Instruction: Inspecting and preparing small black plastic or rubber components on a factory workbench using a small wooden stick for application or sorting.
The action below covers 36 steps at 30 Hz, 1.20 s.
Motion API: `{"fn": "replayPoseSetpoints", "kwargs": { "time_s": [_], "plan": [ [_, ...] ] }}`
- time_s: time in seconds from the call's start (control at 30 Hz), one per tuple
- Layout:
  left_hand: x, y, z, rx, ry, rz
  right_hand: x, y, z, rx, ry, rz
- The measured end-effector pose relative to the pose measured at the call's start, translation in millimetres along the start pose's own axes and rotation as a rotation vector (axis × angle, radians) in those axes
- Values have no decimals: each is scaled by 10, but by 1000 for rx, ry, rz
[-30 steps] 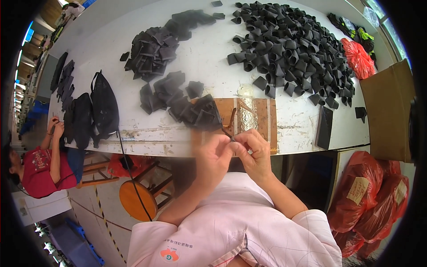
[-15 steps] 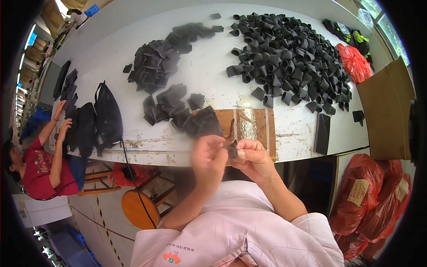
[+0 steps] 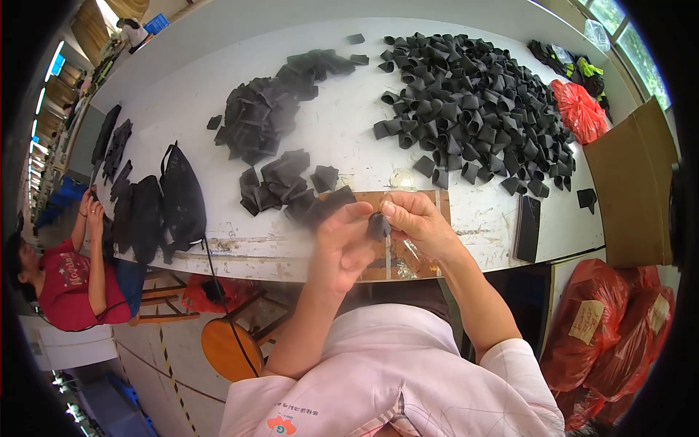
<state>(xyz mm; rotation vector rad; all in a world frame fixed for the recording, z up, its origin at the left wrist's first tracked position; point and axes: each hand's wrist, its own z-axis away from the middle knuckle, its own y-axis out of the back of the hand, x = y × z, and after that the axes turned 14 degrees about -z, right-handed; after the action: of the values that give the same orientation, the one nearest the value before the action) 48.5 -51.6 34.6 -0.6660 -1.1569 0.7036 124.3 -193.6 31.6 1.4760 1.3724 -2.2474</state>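
Over the front edge of the table, both my hands are together at a small folded black fabric piece (image 3: 378, 226). My right hand (image 3: 422, 224) pinches its upper edge between thumb and fingers. Closed at the piece's left side is my left hand (image 3: 341, 247), its fingers curled and slightly blurred. Beneath them lies a brown board (image 3: 437, 211), partly covered by the hands. Flat black pieces (image 3: 263, 116) form a loose pile on the left, and a few more (image 3: 280, 178) reach close to my left hand. To the right spreads a big heap of folded, tube-like black pieces (image 3: 466, 109).
A dark block (image 3: 528, 229) stands on the white table (image 3: 342, 116) at right, near a cardboard sheet (image 3: 633, 182). Red bags (image 3: 593, 320) sit below. At left are black mesh bags (image 3: 180, 197), a stool (image 3: 229, 346) and a person in red (image 3: 76, 288).
Both my hands have risen slightly toward the board with the black piece, which now hangs lower under my right fingertips. At left, the other person's hands have drawn back from the black strips.
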Motion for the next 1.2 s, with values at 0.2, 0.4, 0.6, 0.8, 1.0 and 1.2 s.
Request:
{"fn": "replayPoseSetpoints", "kwargs": {
  "time_s": [0.2,0.4,0.6,0.8,1.0,1.2],
  "plan": [
    [2,-249,-42,352,-719,-880,-86,-174,136,296,400,523],
    [38,-277,-19,216,-790,-1011,-64,-326,216,237,771,923],
    [47,-268,49,168,-606,-336,-95,-358,155,232,908,1074],
    [-103,-159,75,221,-606,-480,-13,-235,172,171,956,1238],
    [-17,-49,-18,395,-644,-781,-95,-210,192,170,807,1137],
    [-197,578,-198,757,-425,-1459,-371,149,38,558,458,294]
  ]
}}
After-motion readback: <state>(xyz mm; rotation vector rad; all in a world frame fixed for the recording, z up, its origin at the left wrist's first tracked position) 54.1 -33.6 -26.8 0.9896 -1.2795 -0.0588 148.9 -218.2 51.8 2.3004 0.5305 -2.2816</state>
